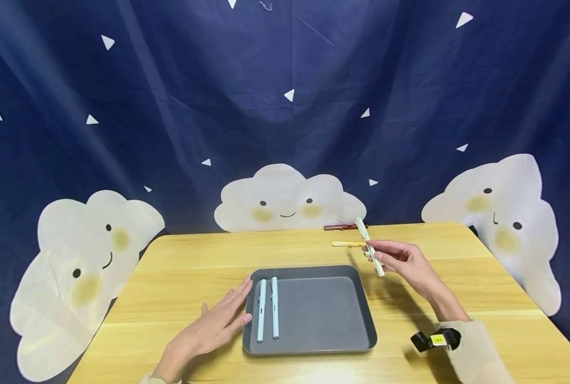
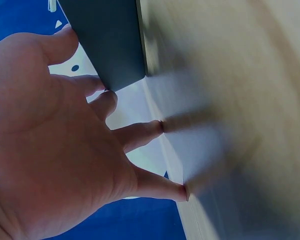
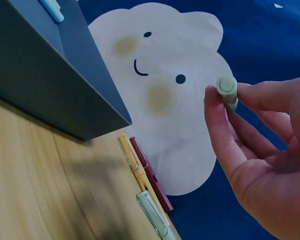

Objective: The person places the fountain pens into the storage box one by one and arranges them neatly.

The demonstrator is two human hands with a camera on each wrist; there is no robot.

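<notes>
With my right hand [image 1: 407,262], I'm pinching a pale pen [image 1: 363,229] above the table [image 1: 189,266], near the gray tray [image 1: 320,312]. My left hand [image 1: 213,325] is touching the tray, fingers spreading apart.

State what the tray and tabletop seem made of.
Tray: probably plastic or coated metal; its plain dark grey surface looks matte, without sharp reflections. Tabletop: wood or wood-look laminate, by its grain streaks; the glare near the tray suggests a slight sheen.

Left hand [image 1: 214,326] spread low; right hand [image 1: 406,262] raised, pinching.
</notes>
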